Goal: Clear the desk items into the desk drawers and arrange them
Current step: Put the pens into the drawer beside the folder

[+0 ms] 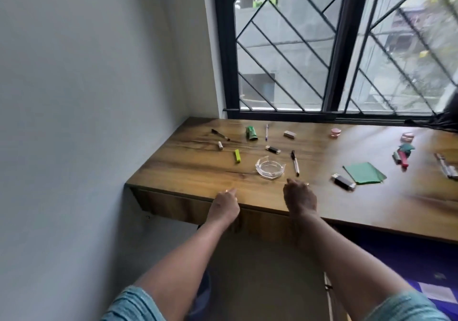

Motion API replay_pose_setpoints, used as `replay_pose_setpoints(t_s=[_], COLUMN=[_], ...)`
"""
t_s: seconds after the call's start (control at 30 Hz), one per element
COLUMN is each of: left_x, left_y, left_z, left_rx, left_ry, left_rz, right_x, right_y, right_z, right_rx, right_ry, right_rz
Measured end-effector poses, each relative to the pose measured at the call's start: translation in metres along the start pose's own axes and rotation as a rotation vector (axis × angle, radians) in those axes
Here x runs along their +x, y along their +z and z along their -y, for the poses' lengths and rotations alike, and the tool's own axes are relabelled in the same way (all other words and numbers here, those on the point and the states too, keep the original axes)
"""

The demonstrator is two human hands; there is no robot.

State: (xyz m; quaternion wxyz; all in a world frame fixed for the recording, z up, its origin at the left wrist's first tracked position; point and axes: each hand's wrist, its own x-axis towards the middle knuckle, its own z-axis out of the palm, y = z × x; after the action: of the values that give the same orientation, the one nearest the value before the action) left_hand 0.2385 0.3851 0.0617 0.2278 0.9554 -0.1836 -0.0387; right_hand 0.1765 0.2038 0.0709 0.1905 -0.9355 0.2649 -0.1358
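Fingers [290,183] of the right hand [300,198] curl loosely over the desk [188,172], holding nothing. The left hand [224,205] hooks the front edge; I cannot tell its grip. The drawer [171,203] beneath is closed. Just beyond the right fingers sits one ashtray [270,169], then one pen [295,163], two black lighters [272,149] and two pink jars [335,132].

The desk [188,172] is wood-grained with a smooth, faintly glossy top, the ashtray [270,169] clear glossy glass, the green sheet [363,173] possibly matt paper, the window grille [280,48] dark matt metal, the wall [86,97] smooth matt paint, the sleeves [131,305] ribbed cloth.
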Motion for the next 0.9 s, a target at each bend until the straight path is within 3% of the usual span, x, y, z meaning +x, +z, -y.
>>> replay_pose_setpoints(t_s=[0.2,0.57,0.9], left_x=[0.109,0.349,0.462], left_y=[-0.011,-0.02,0.0], left_z=[0.016,0.038,0.049], left_rx=[0.036,-0.007,0.108], left_ry=[-0.036,-0.444,-0.589], left_rz=[0.013,-0.049,0.075], right_x=[0.118,0.314,0.39], right_y=[0.036,0.094,0.138], right_z=[0.016,0.038,0.054], right_rx=[0.072,-0.033,-0.077], right_ry=[0.066,0.01,0.219], right_rz=[-0.002,0.12,0.13])
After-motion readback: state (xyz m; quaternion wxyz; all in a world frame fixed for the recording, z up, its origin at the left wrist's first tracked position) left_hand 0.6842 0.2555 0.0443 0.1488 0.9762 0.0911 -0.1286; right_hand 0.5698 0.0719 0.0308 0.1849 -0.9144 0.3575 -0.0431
